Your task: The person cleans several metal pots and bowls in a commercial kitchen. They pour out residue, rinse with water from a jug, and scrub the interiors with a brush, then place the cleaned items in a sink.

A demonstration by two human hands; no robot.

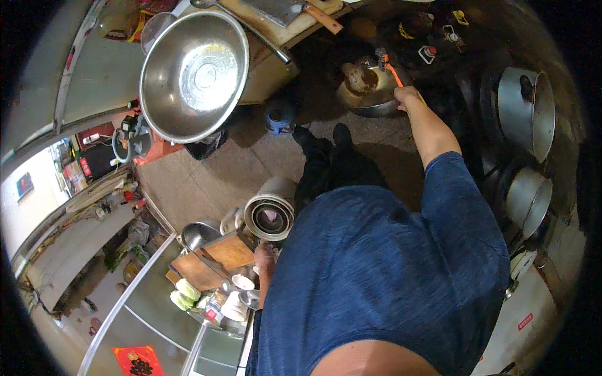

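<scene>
My right hand [406, 97] is closed around the orange handle of a scrubbing tool [392, 73], whose dark, rough head is over the far side of a wok [382, 92]. Brownish liquid shows in the wok. At my left side, my left hand [265, 256] is low, beside a stack of nested round buckets [251, 207] and a wooden cutting board [233, 249]. Its fingers are partly hidden, and whether it grips anything does not show clearly.
A large steel basin [160, 94] stands at upper left, near a cleaver [322, 18] on a wooden board. Metal pots [515, 105] line the right side. A blue object [280, 123] is on the tiled floor near my feet. Cabbages [186, 293] and bowls lie at lower left.
</scene>
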